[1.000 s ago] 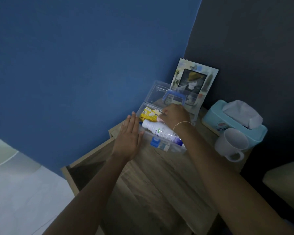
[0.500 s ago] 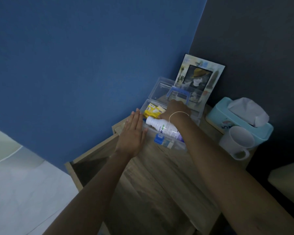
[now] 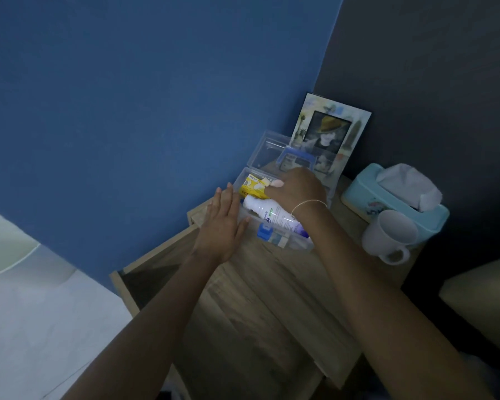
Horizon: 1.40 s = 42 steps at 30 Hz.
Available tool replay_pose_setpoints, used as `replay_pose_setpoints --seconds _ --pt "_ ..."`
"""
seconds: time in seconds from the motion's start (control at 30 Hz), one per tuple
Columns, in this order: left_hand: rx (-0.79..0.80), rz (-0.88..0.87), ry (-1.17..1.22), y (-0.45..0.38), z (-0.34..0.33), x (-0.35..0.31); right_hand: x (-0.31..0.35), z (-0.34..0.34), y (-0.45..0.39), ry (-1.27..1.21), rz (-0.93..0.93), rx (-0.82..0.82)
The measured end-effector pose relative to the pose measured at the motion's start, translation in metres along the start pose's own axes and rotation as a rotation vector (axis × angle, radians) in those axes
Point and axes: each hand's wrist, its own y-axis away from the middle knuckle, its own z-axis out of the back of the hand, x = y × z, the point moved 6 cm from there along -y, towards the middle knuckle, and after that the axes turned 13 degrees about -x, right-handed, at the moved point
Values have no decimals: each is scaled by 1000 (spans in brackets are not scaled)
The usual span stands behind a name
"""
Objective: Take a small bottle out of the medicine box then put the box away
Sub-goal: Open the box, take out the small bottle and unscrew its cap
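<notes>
The clear plastic medicine box point(image 3: 286, 242) stands open on the wooden nightstand point(image 3: 272, 298), its lid point(image 3: 267, 153) tilted back against a picture frame. Inside lie a white bottle point(image 3: 267, 213) on its side and a yellow carton point(image 3: 253, 187). A blue latch point(image 3: 263, 230) sits on the front wall. My left hand point(image 3: 223, 226) rests flat against the box's left side, fingers straight. My right hand point(image 3: 298, 190) reaches into the box above the bottle, thumb on the yellow carton. Its fingers curl down out of sight, so whether they grip anything is hidden.
A picture frame point(image 3: 329, 125) leans in the corner behind the box. To the right stand a teal tissue box point(image 3: 387, 203) and a white mug point(image 3: 390, 235). An open drawer point(image 3: 145, 281) juts out at the nightstand's left. Blue and dark walls close the back.
My right hand has stayed inside the box, shifting slightly toward the yellow carton. My left hand keeps its place against the box's side. The bottle still lies in the box.
</notes>
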Motion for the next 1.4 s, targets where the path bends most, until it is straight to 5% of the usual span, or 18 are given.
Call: replay_pose_setpoints --seconds 0.23,0.47,0.67,0.93,1.4 --pt "-329 17 335 37 31 -49 -33 37 78 -284 59 -24" --pt "29 517 983 94 -28 -78 -81 22 148 -376 -23 58" --pt "293 756 1221 119 -64 -90 -104 -2 173 -452 -139 127" --pt "416 979 1399 133 -85 -88 -105 -7 179 -406 -92 66" --pt "380 1167 1412 129 -90 -91 -101 -5 177 -453 2 165"
